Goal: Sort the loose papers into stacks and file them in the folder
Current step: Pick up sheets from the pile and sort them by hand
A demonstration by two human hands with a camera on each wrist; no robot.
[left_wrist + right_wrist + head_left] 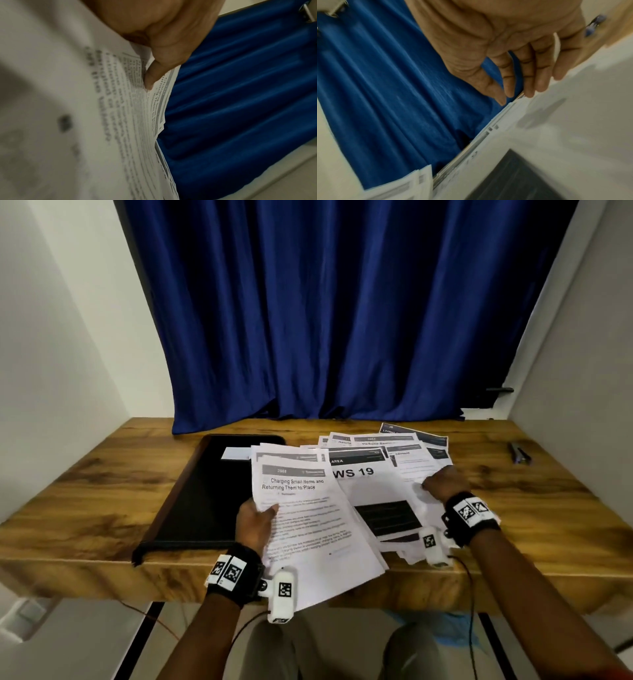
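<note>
From the head view, the left hand [255, 522] grasps a sheaf of papers [308, 518] by its left edge, thumb on the top sheet headed "Charging Small Items and Returning Them to Place"; the sheaf's near corner juts past the front of the wooden bench [102, 508]. At nine o'clock from it lies the black folder [202, 494], flat and partly covered by the sheets. The right hand [443, 482] lies on the loose papers [387, 460] spread at three o'clock, around a "WS 19" page. A blue curtain [342, 302] hangs at twelve. The left wrist view shows the thumb [154, 73] pinching the fanned sheets. The right wrist view shows fingers [542, 75] straight and released, tips touching paper.
</note>
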